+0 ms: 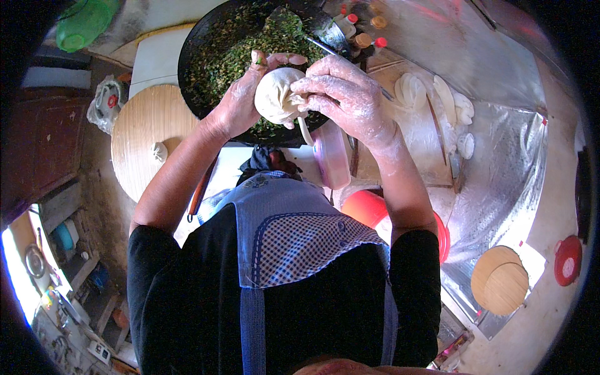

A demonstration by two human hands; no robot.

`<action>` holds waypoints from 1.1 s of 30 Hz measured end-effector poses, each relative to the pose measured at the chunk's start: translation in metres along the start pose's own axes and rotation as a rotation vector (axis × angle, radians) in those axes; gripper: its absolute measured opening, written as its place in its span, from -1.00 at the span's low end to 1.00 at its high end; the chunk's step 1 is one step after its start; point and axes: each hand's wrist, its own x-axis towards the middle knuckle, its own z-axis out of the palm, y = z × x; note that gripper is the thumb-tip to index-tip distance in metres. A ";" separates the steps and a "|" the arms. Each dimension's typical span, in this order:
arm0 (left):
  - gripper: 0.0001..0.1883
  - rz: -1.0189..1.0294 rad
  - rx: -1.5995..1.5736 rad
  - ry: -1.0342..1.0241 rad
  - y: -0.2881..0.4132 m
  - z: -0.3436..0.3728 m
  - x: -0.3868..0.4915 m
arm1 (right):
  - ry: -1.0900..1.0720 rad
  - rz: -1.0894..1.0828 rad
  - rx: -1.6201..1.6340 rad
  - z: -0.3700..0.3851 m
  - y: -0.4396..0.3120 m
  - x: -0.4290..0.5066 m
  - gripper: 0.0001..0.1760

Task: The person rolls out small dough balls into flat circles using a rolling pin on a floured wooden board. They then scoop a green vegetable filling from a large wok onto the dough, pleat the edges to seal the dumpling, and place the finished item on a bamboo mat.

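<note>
A round dough bun (280,96) with gathered folds sits in my left hand (241,101), whose palm and fingers cup it from the left and far side. The floury fingers of my right hand (344,93) pinch the gathered dough at its right edge. A narrow strip of dough (305,131) hangs below the pinch. Under both hands stands a dark wok (187,61) of chopped green filling (229,51). A metal utensil (323,47) rests in it, its handle passing behind my right hand. The dough hides parts of my left fingers.
A round slatted tray (136,126) at left bears one small pleated bun (159,152). On the right, a wooden board (403,154) holds dough pieces (410,91) and a thin stick (436,131). Capped bottles (363,41) stand beyond the wok. A pink plastic container (331,154) is near me.
</note>
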 end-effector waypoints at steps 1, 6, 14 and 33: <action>-0.10 -0.039 -0.004 -0.013 0.001 0.000 0.003 | 0.033 -0.062 0.005 0.000 0.002 0.001 -0.76; -0.10 0.038 -0.240 0.008 -0.002 0.004 0.002 | 0.178 -0.133 -0.007 0.003 0.004 -0.001 -0.79; -0.13 0.037 -0.171 -0.049 -0.012 -0.005 -0.003 | 0.010 0.100 0.127 -0.003 -0.008 0.006 -0.68; -0.08 -0.032 -0.101 -0.022 0.001 -0.004 -0.001 | -0.060 0.059 0.120 -0.005 -0.006 0.011 -0.78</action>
